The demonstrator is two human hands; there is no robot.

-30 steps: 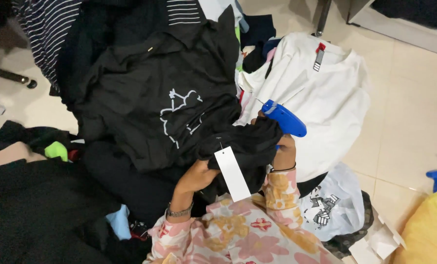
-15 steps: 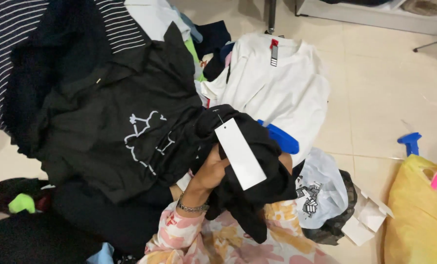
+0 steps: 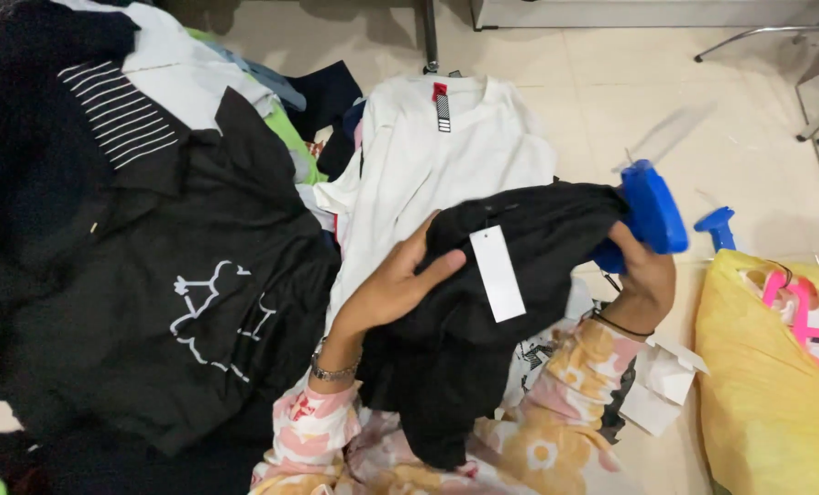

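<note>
Nearest to us, our floral sleeves [image 3: 556,440] frame a black garment [image 3: 483,312] that we hold up in front of our chest, its lower folds hanging down over our lap. Our left hand [image 3: 387,293] lies on its left side with the fingers spread flat and the thumb hooked over the cloth, so it is pressing and steadying, not pinching. Our right hand [image 3: 643,280] is closed around the garment's far right corner together with a blue plastic tool [image 3: 652,206], which we judge to be a tagging gun, though its tip is hidden. A white paper tag [image 3: 498,273] hangs on the front of the garment between the two hands. To handle this well, we judge that the cloth near the tag should stay taut and single-layered between the hands, with the left fingers clear of the tool's working end and the loose folds kept from bunching under it. Just to our left a black top with a white outline print [image 3: 208,312] lies flat on the pile. To our right sits a yellow plastic bag [image 3: 767,385] with pink hangers [image 3: 799,307] showing in it. Farther off, a white long-sleeved shirt [image 3: 437,156] is spread on the tiled floor [image 3: 611,92], beside striped and green clothes.
</note>
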